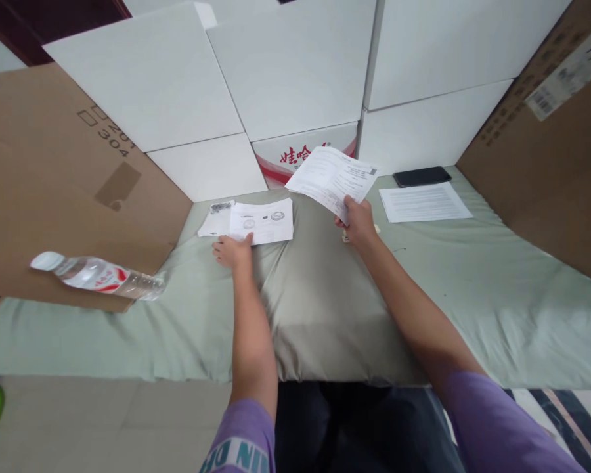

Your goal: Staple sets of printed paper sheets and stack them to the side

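Note:
My right hand (pixel 357 222) is closed on the lower right edge of a printed paper sheet (pixel 332 176), which is lifted and tilted above the cloth. Below and left of it, my left hand (pixel 232 251) rests with thumb and fingers apart. Its thumb touches the lower edge of a stack of papers (pixel 268 226) with round stamps on the top sheet. Beside that stack lies a white packet (pixel 215 220) with a dark smudged marking; I cannot tell what it is. A small pale object (pixel 345 236) is partly hidden by my right hand.
A black phone (pixel 422 176) lies behind another printed sheet (pixel 426 202) at the right. White boxes (pixel 295 72) form a wall at the back, with brown cardboard (pixel 54 177) on the left and more cardboard (pixel 561 151) on the right. A water bottle (pixel 103 276) lies at the left.

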`<action>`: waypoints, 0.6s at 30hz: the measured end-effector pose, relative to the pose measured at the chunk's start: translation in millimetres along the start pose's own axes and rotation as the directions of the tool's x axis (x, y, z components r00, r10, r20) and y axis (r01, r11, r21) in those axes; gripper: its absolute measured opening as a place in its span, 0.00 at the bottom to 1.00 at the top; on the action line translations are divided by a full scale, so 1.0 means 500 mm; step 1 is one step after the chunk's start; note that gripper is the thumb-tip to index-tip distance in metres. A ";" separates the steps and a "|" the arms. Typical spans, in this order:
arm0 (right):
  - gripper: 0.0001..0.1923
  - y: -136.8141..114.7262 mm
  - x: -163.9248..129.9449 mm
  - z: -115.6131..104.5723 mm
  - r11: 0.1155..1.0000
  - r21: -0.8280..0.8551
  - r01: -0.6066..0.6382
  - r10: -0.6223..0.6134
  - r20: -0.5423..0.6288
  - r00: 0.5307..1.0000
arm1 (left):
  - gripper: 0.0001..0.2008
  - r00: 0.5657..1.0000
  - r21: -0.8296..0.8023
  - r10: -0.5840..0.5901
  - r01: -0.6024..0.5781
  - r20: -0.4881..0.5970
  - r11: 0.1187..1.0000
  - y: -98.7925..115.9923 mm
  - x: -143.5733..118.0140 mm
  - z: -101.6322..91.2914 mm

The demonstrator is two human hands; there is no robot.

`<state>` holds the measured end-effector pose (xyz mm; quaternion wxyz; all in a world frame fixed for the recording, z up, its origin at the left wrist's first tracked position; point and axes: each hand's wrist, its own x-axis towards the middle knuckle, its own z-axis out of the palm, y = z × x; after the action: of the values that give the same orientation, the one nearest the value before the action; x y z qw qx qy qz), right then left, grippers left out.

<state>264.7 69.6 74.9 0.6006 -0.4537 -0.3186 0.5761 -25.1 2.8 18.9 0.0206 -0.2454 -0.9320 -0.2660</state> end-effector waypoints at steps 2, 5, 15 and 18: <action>0.08 0.004 0.003 -0.001 1.000 0.002 0.009 -0.009 0.007 1.000 | 0.39 0.998 0.006 -0.042 0.042 0.037 0.999 0.002 0.002 -0.003; 0.08 0.007 0.007 -0.003 1.000 0.006 0.023 -0.023 0.025 0.999 | 0.40 0.998 -0.001 -0.046 0.046 0.047 0.999 0.003 0.003 -0.009; 0.08 0.006 0.007 -0.005 1.000 0.010 0.017 -0.017 0.014 1.000 | 0.15 0.993 -0.032 0.111 -0.113 -0.042 0.993 -0.006 0.005 -0.017; 0.08 0.003 0.006 -0.004 1.000 0.014 0.016 -0.016 0.017 1.000 | 0.13 0.984 -0.088 0.163 -0.170 -0.077 0.982 -0.006 0.009 -0.026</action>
<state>266.5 72.3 72.2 0.6056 -0.4419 -0.3235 0.5774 -31.7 -3.9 29.5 0.0634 -0.3137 -0.8933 -0.3155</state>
